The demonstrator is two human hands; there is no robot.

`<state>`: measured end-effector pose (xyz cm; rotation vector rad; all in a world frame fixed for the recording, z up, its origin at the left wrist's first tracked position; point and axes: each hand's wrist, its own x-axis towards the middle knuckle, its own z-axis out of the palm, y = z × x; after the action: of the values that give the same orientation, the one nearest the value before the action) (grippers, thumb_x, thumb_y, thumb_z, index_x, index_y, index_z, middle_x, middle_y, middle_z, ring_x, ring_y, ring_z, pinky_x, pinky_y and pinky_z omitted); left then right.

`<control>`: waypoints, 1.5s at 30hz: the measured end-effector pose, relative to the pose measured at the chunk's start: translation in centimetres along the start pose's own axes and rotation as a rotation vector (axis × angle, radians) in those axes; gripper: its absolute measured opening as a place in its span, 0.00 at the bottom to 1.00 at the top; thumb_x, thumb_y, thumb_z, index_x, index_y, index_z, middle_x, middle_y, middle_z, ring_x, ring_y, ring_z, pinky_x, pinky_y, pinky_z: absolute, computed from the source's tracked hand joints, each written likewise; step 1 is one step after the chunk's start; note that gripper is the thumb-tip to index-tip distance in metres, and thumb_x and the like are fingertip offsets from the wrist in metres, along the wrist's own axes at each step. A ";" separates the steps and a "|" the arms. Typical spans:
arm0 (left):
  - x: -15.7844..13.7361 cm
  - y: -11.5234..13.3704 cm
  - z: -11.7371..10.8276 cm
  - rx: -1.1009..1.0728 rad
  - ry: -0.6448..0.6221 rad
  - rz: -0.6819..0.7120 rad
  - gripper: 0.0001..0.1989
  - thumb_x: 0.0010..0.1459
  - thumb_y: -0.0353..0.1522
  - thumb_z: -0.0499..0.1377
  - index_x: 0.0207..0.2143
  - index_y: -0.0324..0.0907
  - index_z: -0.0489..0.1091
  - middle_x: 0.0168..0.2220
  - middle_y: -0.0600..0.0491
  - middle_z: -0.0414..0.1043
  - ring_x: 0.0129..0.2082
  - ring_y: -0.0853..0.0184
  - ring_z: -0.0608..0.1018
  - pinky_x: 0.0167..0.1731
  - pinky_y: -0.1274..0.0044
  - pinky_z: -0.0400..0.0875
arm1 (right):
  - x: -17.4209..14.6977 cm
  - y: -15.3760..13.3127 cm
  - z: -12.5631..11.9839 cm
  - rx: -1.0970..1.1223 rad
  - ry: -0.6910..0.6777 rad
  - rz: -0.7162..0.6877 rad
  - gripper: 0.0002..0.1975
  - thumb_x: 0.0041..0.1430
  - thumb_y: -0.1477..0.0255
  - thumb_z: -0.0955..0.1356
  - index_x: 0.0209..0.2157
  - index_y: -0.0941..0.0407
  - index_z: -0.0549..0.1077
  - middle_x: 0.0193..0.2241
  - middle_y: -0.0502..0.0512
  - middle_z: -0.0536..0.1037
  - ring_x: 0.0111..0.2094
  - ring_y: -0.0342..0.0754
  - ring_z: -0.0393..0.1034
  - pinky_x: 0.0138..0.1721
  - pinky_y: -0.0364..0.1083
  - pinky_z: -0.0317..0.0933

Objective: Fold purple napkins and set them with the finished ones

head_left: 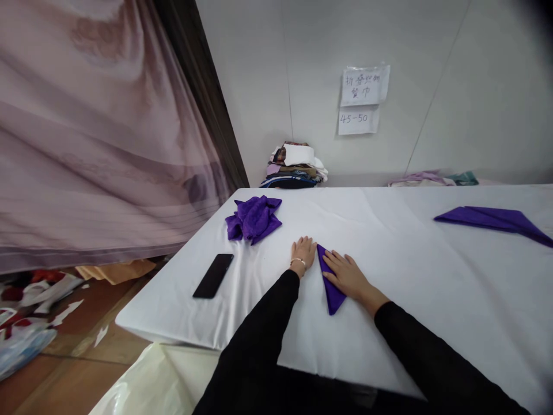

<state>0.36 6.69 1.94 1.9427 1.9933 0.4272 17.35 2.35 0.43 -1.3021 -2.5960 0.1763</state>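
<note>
A purple cloth napkin (332, 293), folded into a narrow triangle, lies on the white-covered table (389, 253) in front of me. Flat on top of it rests my right hand (344, 274), fingers stretched out and spread. Just left of the napkin's upper tip is my left hand (303, 252), palm down with its fingers extended on the tablecloth and a bracelet at the wrist. Whether its fingertips touch the napkin's edge I cannot tell. Neither hand grips anything.
A crumpled heap of purple cloth (254, 218) sits at the back left, with a black phone (213, 275) nearer me. Folded purple cloth (492, 219) lies at the far right. Stacked garments (294, 166) stand behind the table, and a pink curtain (99, 132) hangs at left.
</note>
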 end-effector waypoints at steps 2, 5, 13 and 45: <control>-2.4 -0.5 -0.3 -0.021 0.010 0.011 0.23 0.61 0.42 0.39 0.56 0.48 0.58 0.61 0.55 0.53 0.62 0.69 0.51 0.60 0.70 0.40 | 0.0 0.0 0.0 0.004 0.006 0.002 0.28 0.62 0.56 0.52 0.60 0.52 0.53 0.61 0.53 0.53 0.61 0.54 0.43 0.56 0.60 0.41; -6.6 -0.8 -0.3 -0.050 0.018 0.043 0.22 0.62 0.42 0.41 0.55 0.48 0.59 0.59 0.57 0.57 0.60 0.71 0.55 0.60 0.74 0.43 | -0.1 -0.1 0.0 0.004 0.010 0.015 0.28 0.62 0.56 0.52 0.59 0.53 0.54 0.61 0.53 0.53 0.61 0.54 0.44 0.56 0.59 0.41; -15.5 -0.4 0.9 -0.354 0.245 0.276 0.12 0.55 0.34 0.55 0.43 0.46 0.69 0.47 0.52 0.69 0.49 0.66 0.69 0.51 0.69 0.64 | -0.1 -0.2 -0.1 -0.025 -0.004 0.037 0.27 0.61 0.57 0.54 0.59 0.53 0.56 0.61 0.54 0.53 0.60 0.55 0.46 0.56 0.57 0.43; -16.3 -3.0 -1.9 0.056 0.187 0.288 0.11 0.52 0.23 0.53 0.36 0.44 0.70 0.38 0.53 0.73 0.42 0.65 0.71 0.42 0.71 0.66 | -5.4 -3.0 -0.8 0.051 0.024 0.215 0.25 0.61 0.58 0.55 0.54 0.55 0.64 0.59 0.54 0.57 0.58 0.54 0.50 0.53 0.53 0.49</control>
<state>-2.85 -9.66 2.71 2.3114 1.8518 0.6519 18.36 -3.80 1.04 -1.5530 -2.4113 0.2595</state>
